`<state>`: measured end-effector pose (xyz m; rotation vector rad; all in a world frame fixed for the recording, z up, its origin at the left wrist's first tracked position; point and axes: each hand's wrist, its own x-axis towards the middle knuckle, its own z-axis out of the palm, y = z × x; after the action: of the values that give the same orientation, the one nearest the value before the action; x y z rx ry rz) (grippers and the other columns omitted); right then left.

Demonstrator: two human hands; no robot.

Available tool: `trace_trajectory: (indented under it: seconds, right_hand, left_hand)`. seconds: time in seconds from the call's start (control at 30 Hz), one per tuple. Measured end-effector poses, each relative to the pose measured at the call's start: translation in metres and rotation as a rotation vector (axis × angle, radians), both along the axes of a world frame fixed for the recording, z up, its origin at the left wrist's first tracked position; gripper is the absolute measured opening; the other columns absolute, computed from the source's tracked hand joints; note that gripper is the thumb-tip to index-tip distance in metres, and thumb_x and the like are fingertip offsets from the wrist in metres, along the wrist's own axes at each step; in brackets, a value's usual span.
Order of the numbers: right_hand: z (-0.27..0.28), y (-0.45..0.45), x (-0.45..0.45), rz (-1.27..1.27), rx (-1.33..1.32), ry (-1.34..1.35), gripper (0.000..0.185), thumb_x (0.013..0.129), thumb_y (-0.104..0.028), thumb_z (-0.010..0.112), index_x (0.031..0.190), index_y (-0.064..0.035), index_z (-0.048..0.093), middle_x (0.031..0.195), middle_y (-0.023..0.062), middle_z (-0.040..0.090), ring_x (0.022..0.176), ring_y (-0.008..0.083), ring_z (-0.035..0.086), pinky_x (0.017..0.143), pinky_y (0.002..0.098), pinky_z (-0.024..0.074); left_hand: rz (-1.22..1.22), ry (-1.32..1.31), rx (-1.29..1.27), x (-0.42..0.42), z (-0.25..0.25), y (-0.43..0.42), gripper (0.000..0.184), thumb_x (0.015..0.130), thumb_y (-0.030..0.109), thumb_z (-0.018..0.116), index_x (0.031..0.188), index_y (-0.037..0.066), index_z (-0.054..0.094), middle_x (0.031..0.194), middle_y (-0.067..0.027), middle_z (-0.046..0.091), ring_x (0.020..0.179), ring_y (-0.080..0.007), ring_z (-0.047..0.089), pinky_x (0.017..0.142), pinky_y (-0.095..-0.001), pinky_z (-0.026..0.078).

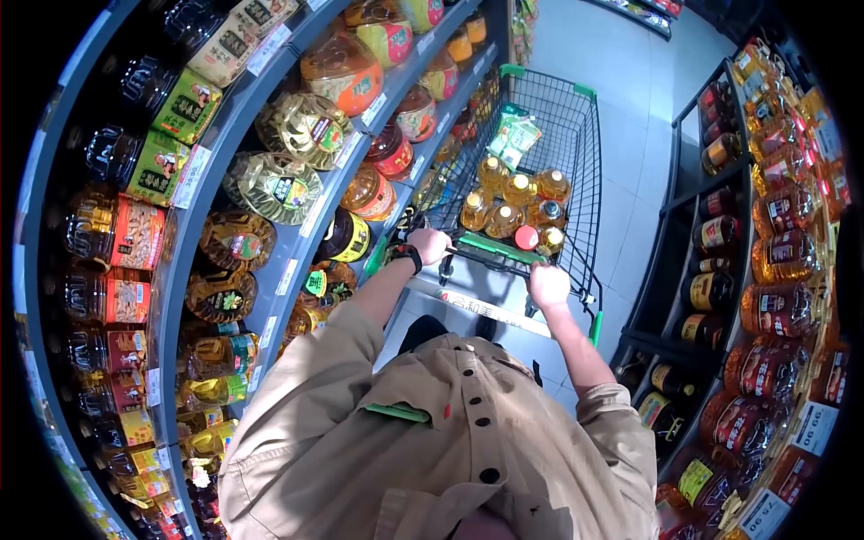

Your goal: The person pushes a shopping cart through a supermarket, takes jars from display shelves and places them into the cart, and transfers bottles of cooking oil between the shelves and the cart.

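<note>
Both hands are on the handle end of a wire shopping cart with green corners. My left hand, with a dark band at the wrist, is closed around the left part of the handle. My right hand is wrapped round its right part. Between them shows the green handle bar. Inside the cart, near the handle, stand several bottles of yellow oil, one with a red cap. Beyond them lies a green and white package.
Shelves packed with large oil bottles rise close on the left, beside the cart. Along the right runs another shelf unit with dark and amber bottles. Pale floor tiles lie between the cart and the right shelves.
</note>
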<state>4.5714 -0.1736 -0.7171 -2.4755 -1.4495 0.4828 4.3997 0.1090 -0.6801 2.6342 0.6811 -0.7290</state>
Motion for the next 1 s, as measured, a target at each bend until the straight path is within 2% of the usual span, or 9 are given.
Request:
trace_trajectory:
  seconds: [0.07, 0.13, 0.27, 0.43, 0.67, 0.73, 0.87, 1.0]
  right_hand:
    - [-0.005, 0.002, 0.006, 0.0, 0.005, -0.012, 0.021, 0.091, -0.014, 0.048, 0.088, -0.0059, 0.067, 0.083, 0.0135, 0.07, 0.07, 0.0294, 0.071, 0.061, 0.042, 0.056]
    - [-0.004, 0.006, 0.011, -0.004, -0.013, -0.026, 0.02, 0.09, -0.014, 0.049, 0.088, -0.0063, 0.067, 0.081, 0.013, 0.07, 0.07, 0.0289, 0.071, 0.06, 0.0417, 0.0558]
    - [-0.005, 0.017, 0.021, -0.013, 0.003, -0.023, 0.019, 0.089, -0.015, 0.05, 0.088, -0.007, 0.067, 0.08, 0.0124, 0.07, 0.068, 0.0289, 0.07, 0.059, 0.0419, 0.0554]
    - [-0.005, 0.034, 0.037, -0.048, -0.007, 0.013, 0.017, 0.089, -0.016, 0.051, 0.084, -0.0091, 0.065, 0.08, 0.0121, 0.069, 0.069, 0.0294, 0.07, 0.062, 0.0431, 0.0557]
    - [-0.01, 0.063, 0.066, -0.065, 0.019, -0.014, 0.011, 0.084, -0.014, 0.055, 0.083, -0.0095, 0.065, 0.079, 0.0103, 0.069, 0.072, 0.0266, 0.07, 0.062, 0.0402, 0.0561]
    - [-0.011, 0.074, 0.073, -0.073, -0.014, -0.004, 0.01, 0.083, -0.013, 0.056, 0.083, -0.0092, 0.065, 0.08, 0.0098, 0.069, 0.072, 0.0263, 0.07, 0.062, 0.0395, 0.0562]
    - [-0.016, 0.094, 0.093, -0.097, 0.01, -0.006, 0.008, 0.079, -0.015, 0.061, 0.083, -0.0097, 0.064, 0.081, 0.0088, 0.068, 0.074, 0.0259, 0.07, 0.063, 0.0394, 0.0566]
    - [-0.009, 0.116, 0.114, -0.117, -0.092, 0.04, 0.015, 0.077, -0.019, 0.068, 0.088, -0.0089, 0.064, 0.083, 0.0085, 0.068, 0.078, 0.0258, 0.07, 0.067, 0.0395, 0.0568]
  left_hand:
    - [-0.038, 0.015, -0.016, 0.007, 0.001, 0.005, 0.016, 0.082, 0.031, 0.065, 0.093, 0.026, 0.075, 0.086, -0.007, 0.073, 0.083, -0.0302, 0.069, 0.073, -0.0444, 0.054]
    - [-0.051, 0.08, -0.016, 0.016, 0.0, 0.008, 0.021, 0.08, 0.027, 0.069, 0.099, 0.02, 0.074, 0.088, -0.0093, 0.072, 0.086, -0.0312, 0.069, 0.075, -0.0436, 0.054]
    - [-0.062, 0.045, -0.049, 0.026, -0.004, 0.021, 0.018, 0.081, 0.028, 0.068, 0.095, 0.019, 0.073, 0.087, -0.0094, 0.072, 0.085, -0.0306, 0.068, 0.075, -0.0439, 0.054]
    - [-0.044, 0.045, -0.068, 0.046, -0.006, 0.038, 0.018, 0.081, 0.029, 0.066, 0.095, 0.02, 0.074, 0.086, -0.01, 0.071, 0.083, -0.032, 0.068, 0.072, -0.0442, 0.052]
    - [-0.17, -0.071, -0.029, 0.073, -0.024, 0.076, 0.015, 0.081, 0.029, 0.065, 0.091, 0.021, 0.074, 0.081, -0.0075, 0.071, 0.077, -0.0309, 0.068, 0.068, -0.0448, 0.054]
    - [-0.147, -0.099, -0.025, 0.083, -0.03, 0.087, 0.017, 0.078, 0.025, 0.064, 0.091, 0.02, 0.075, 0.084, -0.0092, 0.072, 0.083, -0.0304, 0.069, 0.074, -0.0452, 0.055]
    - [-0.126, -0.149, -0.059, 0.105, -0.03, 0.109, 0.018, 0.075, 0.026, 0.068, 0.09, 0.021, 0.075, 0.082, -0.0081, 0.072, 0.08, -0.0304, 0.069, 0.072, -0.0451, 0.055]
    - [-0.101, -0.005, -0.004, 0.136, -0.028, 0.124, 0.018, 0.077, 0.026, 0.069, 0.093, 0.024, 0.076, 0.087, -0.0081, 0.073, 0.085, -0.0301, 0.07, 0.075, -0.0433, 0.056]
